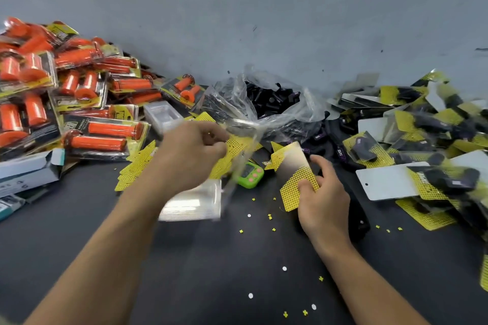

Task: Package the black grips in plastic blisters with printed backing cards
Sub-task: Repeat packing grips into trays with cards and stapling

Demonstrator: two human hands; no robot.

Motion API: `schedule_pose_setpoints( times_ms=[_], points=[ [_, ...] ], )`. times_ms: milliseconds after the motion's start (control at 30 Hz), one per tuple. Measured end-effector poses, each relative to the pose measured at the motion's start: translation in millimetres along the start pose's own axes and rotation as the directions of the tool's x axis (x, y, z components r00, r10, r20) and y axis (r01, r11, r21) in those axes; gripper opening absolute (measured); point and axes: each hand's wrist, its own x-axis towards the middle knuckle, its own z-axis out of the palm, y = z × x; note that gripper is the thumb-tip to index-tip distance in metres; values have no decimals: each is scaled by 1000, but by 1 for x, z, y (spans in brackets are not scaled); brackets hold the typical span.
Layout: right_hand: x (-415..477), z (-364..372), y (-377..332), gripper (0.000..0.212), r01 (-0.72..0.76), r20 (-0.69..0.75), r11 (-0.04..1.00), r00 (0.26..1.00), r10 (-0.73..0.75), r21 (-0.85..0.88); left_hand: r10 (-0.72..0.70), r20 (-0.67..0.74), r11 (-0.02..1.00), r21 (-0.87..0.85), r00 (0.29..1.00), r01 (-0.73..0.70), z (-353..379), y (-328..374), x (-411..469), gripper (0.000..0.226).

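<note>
Head view — bag (235, 92) of black grips (272, 100); left grip (190, 155) pinches blister (239, 158), right grip (322, 200) card (293, 169).

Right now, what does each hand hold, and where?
The right hand pinches a backing card at its lower yellow end; the left hand pinches a blurred clear plastic piece near its top.

Dark table (66, 245): backing cards (134, 169), orange packs (100, 137), green timer (249, 177), scraps (273, 229).

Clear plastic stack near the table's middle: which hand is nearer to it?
Left. The left hand is just above the stack, its wrist overlapping it, pinching blurred clear plastic. The right hand holds a yellow card well off to the stack's right.
</note>
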Motion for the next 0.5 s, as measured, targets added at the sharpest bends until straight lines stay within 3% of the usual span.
schedule_pose_setpoints(
  times_ms=[100,167,233,367,433,500],
  points=[
    [-4,-2,-1,30,14,-61,998,998,-17,-57,-171,-140,962,-238,975,134,54,9,-6,10],
    [-9,-3,1,18,61,-14,990,998,-63,-126,-251,-133,921,-339,959,194,91,10,-11,18],
    [-16,-5,4,28,90,46,993,995,-86,-72,-233,-120,897,-410,965,166,119,10,-15,26],
    [-22,-9,4,54,-36,100,985,995,19,168,-166,-204,931,-356,965,85,147,5,-22,26],
    [-17,-8,8,46,-70,109,988,993,55,141,-165,-194,924,-373,967,83,153,-1,-23,23],
    [-14,-5,10,34,-92,94,992,992,83,85,-170,-113,859,-503,979,91,153,-5,-23,19]
  ],
)
